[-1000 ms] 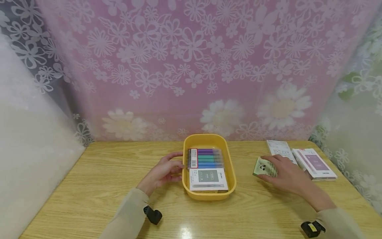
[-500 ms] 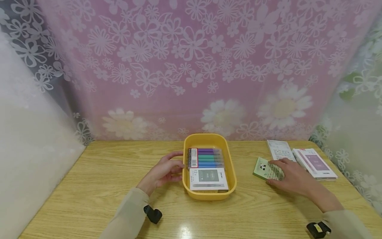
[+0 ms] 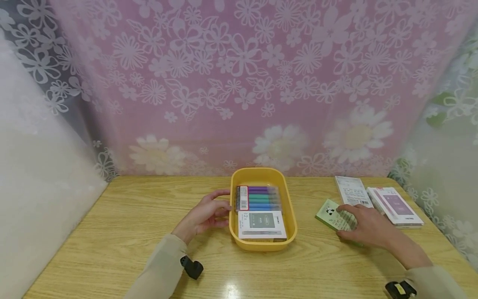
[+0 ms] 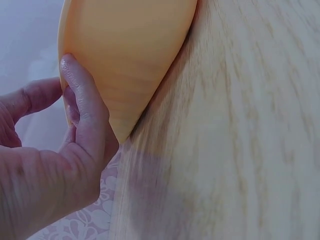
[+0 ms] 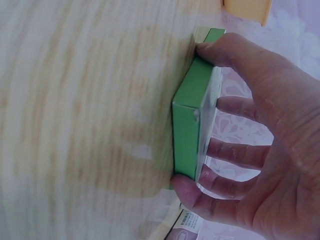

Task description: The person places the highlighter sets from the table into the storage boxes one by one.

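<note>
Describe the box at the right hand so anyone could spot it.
On the wooden table, find the yellow tray. To its right in the head view, the right hand holds a flat green box. Its green colour and small panda-like figure set it apart from the white pack and white-and-purple box nearby.

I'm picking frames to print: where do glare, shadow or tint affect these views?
Head view: a bright glare spot on the table near the picture's bottom edge; left wrist view: bluish tint, soft shadow on the table beside the left hand; right wrist view: similar cool cast, soft shadow beside the green box.
</note>
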`<state>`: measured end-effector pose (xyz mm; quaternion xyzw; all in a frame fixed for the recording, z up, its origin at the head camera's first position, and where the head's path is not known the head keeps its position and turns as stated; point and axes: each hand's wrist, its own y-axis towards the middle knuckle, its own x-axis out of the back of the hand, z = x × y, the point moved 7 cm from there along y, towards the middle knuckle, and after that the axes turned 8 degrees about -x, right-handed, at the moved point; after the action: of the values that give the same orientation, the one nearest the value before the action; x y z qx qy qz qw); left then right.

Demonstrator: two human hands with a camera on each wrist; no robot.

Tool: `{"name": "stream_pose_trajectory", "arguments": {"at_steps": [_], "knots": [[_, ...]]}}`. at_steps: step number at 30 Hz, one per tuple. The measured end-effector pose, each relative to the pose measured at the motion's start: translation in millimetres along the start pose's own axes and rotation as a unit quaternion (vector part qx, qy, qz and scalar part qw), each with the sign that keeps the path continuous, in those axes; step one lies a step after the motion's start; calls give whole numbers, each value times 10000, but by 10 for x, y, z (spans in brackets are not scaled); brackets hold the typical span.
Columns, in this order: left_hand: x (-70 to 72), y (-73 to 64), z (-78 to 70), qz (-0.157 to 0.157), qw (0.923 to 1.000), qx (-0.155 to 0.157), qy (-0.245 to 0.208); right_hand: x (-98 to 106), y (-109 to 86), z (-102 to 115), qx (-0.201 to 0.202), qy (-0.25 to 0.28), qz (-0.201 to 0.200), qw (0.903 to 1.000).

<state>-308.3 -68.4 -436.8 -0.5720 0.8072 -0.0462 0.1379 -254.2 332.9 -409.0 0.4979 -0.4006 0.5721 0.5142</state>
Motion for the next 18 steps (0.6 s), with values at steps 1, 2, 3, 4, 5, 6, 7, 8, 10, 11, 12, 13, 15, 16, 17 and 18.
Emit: {"name": "stream_pose_trajectory", "arguments": {"at_steps": [1,2,3,4,5,6,7,8,10,11,12,13,15,16,17,18], "knots": [[0,1,1,10,10000,1,0,-3,-2,-3,-11,23,26,10000],[0,3,0,15,10000,-1,-5,-5,-4,-6,-21,41,49,10000],[-1,4,-1,25,10000,-8,0,-8,-5,-12,-47,59,66,9999],[1,3,-2,29,10000,-15,8,-11,-5,-13,-61,74,71,9999],[4,1,-5,31,10000,-24,20,-14,-6,-13,-71,89,75,9999],[5,-1,-6,31,10000,-29,29,-18,-6,-12,-73,96,72,9999],[7,-3,-8,28,10000,-38,40,-20,-4,-11,-63,90,53,9999],[11,-5,-9,21,10000,-50,51,-23,-1,-12,-62,78,37,9999],[16,-10,-10,1,10000,-68,70,-25,2,-10,-38,40,-23,10000],[16,-12,-9,-1,9999,-76,75,-25,0,-10,-34,30,-45,10000],[15,-12,-8,-6,9999,-85,79,-25,-1,-12,-32,15,-67,10000],[15,-13,-8,-6,9999,-98,86,-24,-5,-14,-38,9,-82,10000],[6,-12,-8,-8,9999,-109,101,-21,-16,-18,-69,10,-111,9999],[3,-10,-8,-15,9999,-113,111,-20,-22,-20,-81,19,-118,9999],[-1,-7,-9,-30,9998,-119,130,-21,-28,-21,-91,33,-128,9999],[-1,-5,-11,-56,9998,-124,146,-21,-31,-24,-93,39,-135,9999]]}}
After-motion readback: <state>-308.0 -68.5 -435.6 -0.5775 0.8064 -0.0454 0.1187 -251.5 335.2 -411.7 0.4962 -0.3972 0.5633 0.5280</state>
